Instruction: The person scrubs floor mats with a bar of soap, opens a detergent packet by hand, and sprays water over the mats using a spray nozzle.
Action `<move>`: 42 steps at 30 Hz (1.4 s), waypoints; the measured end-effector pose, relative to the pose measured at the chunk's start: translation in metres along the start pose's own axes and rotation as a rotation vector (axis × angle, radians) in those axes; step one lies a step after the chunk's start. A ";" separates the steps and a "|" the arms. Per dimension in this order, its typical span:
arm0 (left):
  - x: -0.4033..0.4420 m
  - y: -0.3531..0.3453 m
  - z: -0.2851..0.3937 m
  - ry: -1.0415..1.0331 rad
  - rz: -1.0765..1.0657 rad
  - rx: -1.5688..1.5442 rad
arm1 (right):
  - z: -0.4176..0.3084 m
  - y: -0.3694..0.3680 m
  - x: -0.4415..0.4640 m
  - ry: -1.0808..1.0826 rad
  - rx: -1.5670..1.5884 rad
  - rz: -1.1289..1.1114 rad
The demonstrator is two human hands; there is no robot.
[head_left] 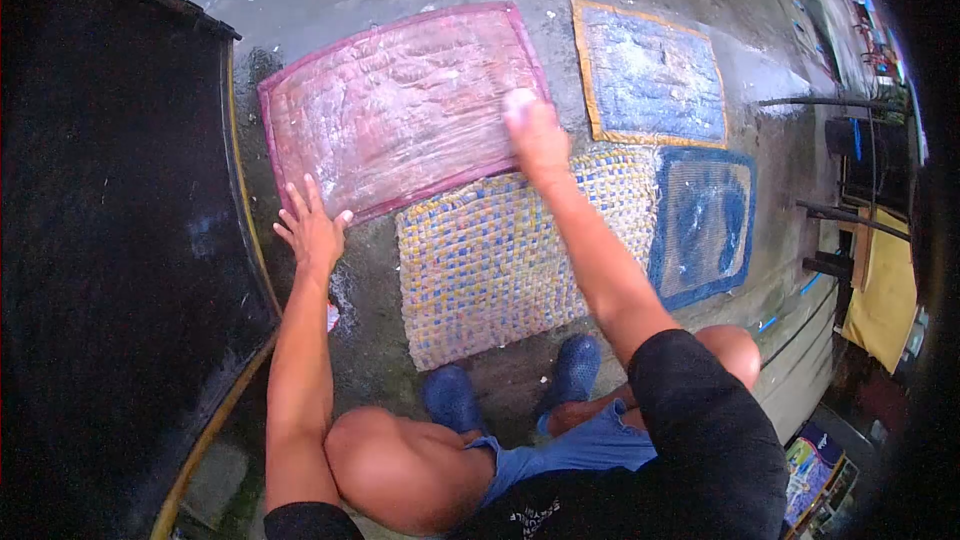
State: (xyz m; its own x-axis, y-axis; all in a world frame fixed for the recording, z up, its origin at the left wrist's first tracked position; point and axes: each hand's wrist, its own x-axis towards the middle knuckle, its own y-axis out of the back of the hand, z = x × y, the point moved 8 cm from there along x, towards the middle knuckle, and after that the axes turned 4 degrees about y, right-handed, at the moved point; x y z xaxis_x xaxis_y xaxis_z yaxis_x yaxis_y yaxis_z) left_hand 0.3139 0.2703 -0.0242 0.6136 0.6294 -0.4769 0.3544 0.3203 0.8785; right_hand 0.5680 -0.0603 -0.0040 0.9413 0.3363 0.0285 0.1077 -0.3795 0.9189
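Observation:
A pink mat [400, 100] with a darker pink border lies flat on the wet floor, streaked with white suds. My left hand [314, 228] rests with spread fingers on its near left corner. Over the mat's right edge, my right hand [541, 145] is closed around a small whitish block [519, 103] that looks like bar soap, though motion blurs it. Just below the pink mat, a woven yellow, blue and white mat [510, 260] lies under my right forearm.
To the right are a blue mat with an orange border [655, 70], whitened by suds, and a dark blue-bordered mat [703, 225]. A large black panel [110, 220] stands along the left. My blue shoes [452, 398] are at the woven mat's near edge.

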 end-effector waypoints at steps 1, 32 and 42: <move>0.001 -0.001 0.000 -0.009 0.009 -0.002 | 0.033 -0.003 0.012 -0.081 -0.126 -0.014; 0.000 0.021 0.006 -0.020 0.034 0.056 | -0.080 -0.007 0.123 0.204 0.060 -0.008; 0.000 0.025 0.003 -0.020 0.001 0.116 | -0.220 -0.118 0.110 0.268 0.202 -0.376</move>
State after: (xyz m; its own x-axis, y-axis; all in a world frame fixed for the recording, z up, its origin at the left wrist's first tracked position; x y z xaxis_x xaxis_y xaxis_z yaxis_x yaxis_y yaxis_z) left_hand 0.3254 0.2759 -0.0024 0.6278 0.6148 -0.4774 0.4325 0.2344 0.8706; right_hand 0.5881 0.2107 -0.0232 0.7135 0.6809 -0.1652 0.5081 -0.3405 0.7912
